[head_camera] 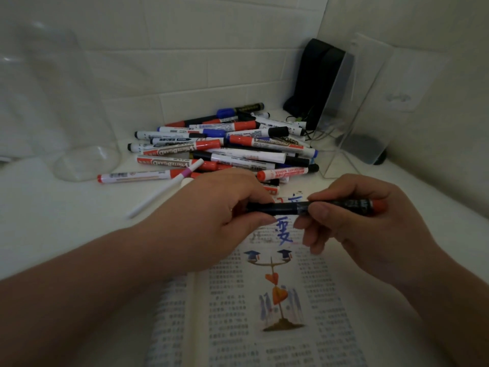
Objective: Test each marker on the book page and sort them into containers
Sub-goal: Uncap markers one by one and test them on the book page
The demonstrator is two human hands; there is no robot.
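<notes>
White surface (53, 221) in a tiled corner, dim light. Open printed book (264, 313) lies nearest the camera, with blue handwritten test strokes (284, 235) near the top of the page. Behind it is a heap of whiteboard markers (225, 147) with red, blue and black caps, reaching the book's top edge. Tall clear rectangular acrylic container (352, 115) stands right of the heap, clear round plastic container (87, 162) left of it. Can't tell the contents of either.

Left hand (209, 213) grips the black cap end of a dark-barrelled marker with a red tail plug (285, 208). Right hand (370, 234) pinches the barrel between thumb and forefinger. Marker is horizontal, in the air just above the top of the page, over the blue strokes. Cap coming off or going on: can't tell.

Risks as I read it:
- Cap releases with a jerk, so the tip swipes fingers or streaks the page outside the test spot.
- Loose cap drops into the heap and gets lost among lookalikes.
- Left forearm lies across the book, so a smear is likely if the ink is wet.
- Both containers are transparent in poor light, so it's easy to misjudge a rim or pick the wrong one.
- Heap is loose, so a knuckle bump could roll markers onto the page.
</notes>
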